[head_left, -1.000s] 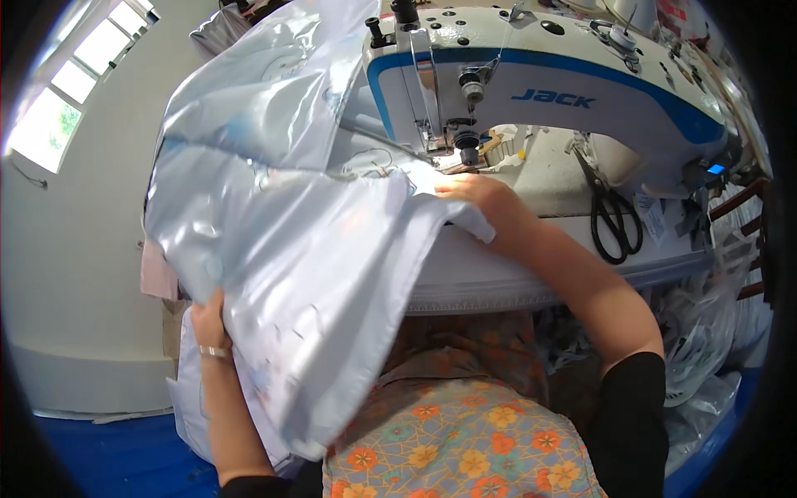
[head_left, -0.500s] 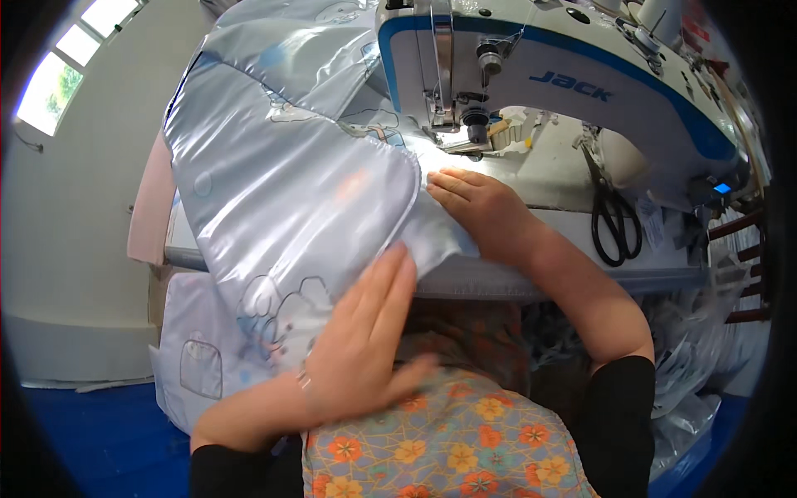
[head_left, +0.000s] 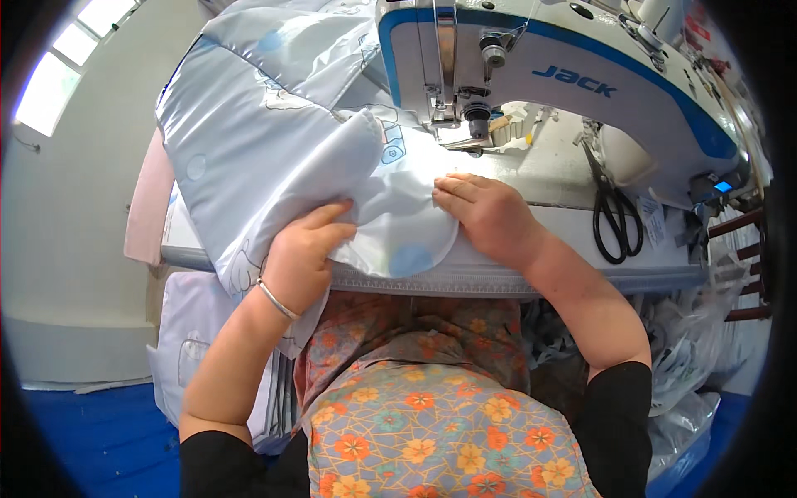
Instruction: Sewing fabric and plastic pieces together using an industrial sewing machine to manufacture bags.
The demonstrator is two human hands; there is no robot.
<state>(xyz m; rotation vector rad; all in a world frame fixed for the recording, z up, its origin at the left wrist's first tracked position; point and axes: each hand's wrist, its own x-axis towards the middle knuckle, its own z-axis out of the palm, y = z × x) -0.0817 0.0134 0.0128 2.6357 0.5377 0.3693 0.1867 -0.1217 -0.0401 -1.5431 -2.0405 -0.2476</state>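
Note:
Pale silvery-blue quilted satin fabric (head_left: 249, 149), printed with cartoon outlines and blue dots, spreads over the sewing table and hangs past its front edge. My left hand (head_left: 303, 253) is closed on a layer of it, folded back to the left, with index finger and thumb toward the middle. A curved lower layer with a blue dot shows between my hands. At that layer's right edge, my right hand (head_left: 490, 217) holds the fabric with fingers bent and pressed together; its thumb is hidden. Just beyond those fingertips is the presser foot of a white-and-blue sewing machine (head_left: 515, 62).
Black-handled scissors (head_left: 616, 220) lie on the table right of my right forearm. A ruler strip (head_left: 465, 280) runs along the front edge. More printed fabric pieces (head_left: 187, 332) hang at lower left. Clear plastic bags (head_left: 689, 365) are at lower right; a pink panel (head_left: 149, 203) stands left.
My left hand has moved up and left from lying flat and has folded the top layer back, uncovering the curved layer beneath. My right hand has barely moved; its fingers are more bent.

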